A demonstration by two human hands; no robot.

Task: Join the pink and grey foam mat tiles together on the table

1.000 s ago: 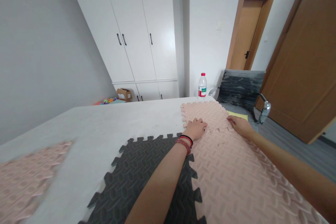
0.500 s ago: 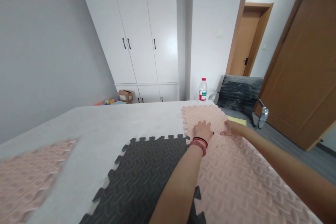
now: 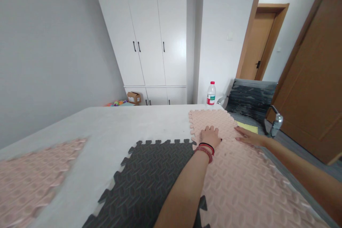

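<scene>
Two pink foam puzzle mats lie end to end on a grey-white table [image 3: 112,128]: a far pink mat [image 3: 211,121] and a near pink mat [image 3: 240,181]. My left hand [image 3: 210,136], with red and black bands at the wrist, presses flat on the toothed seam between them. My right hand [image 3: 247,136] lies flat on the same seam near the table's right edge. A dark grey mat [image 3: 149,174] is locked onto the near pink mat's left side.
A loose pink mat [image 3: 32,178] lies at the left. A water bottle [image 3: 211,94] stands at the table's far edge. A grey chair [image 3: 251,99] with a yellow pad [image 3: 249,127] is at the right. White cupboard [image 3: 149,39] behind, wooden doors on the right.
The view has tilted up and shifted a little. My right hand slid left along the seam and flattened; my left hand stayed pressing on the joint.
</scene>
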